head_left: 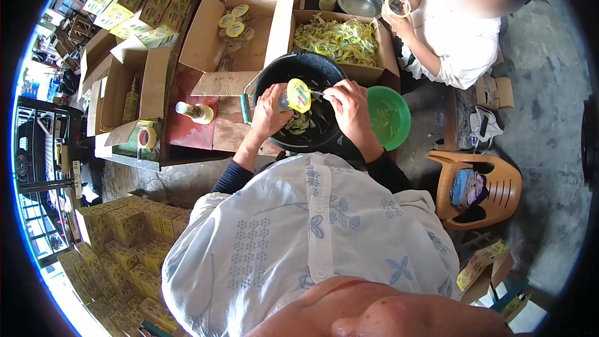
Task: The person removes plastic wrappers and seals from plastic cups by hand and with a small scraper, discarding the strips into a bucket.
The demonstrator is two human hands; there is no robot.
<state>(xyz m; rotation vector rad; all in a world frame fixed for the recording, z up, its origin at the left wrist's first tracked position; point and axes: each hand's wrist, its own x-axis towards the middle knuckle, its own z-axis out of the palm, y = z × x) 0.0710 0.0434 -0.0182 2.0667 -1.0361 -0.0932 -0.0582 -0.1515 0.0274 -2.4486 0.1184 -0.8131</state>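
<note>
Largest first: the brown cardboard box [388,53] full of crinkled yellow-green strips [337,39] stands just beyond your bucket; looks like loose, light fill.

In front of you, the round black bucket [288,64] with a green grip on its handle. Wide mouth, dark and pale pieces at the bottom. Probably stiff-walled and the heaviest item you'd shift; take it by the rim or handle.

To its right, the shallow green plastic basin [399,112], bits lying in it. Should be light and a bit flexible; rim is the place to hold.

Your main piece: the small clear container with a round yellow "Lemon" label [295,97], held over the bucket mouth, label face up towards you. Looks like thin plastic: light, likely to dent if squeezed hard, slippery if wet. Hold it round the side, off the label.

Smallest: the thin pale sliver [316,93] at the label's right edge. Too small to tell tool from strip; expect it to need a fine tip grip.

Hands: your left hand [269,114] is curled round the container's clear side. Your right hand [349,105] has fingertips pinched together on the sliver, other fingers loosely folded.
</note>
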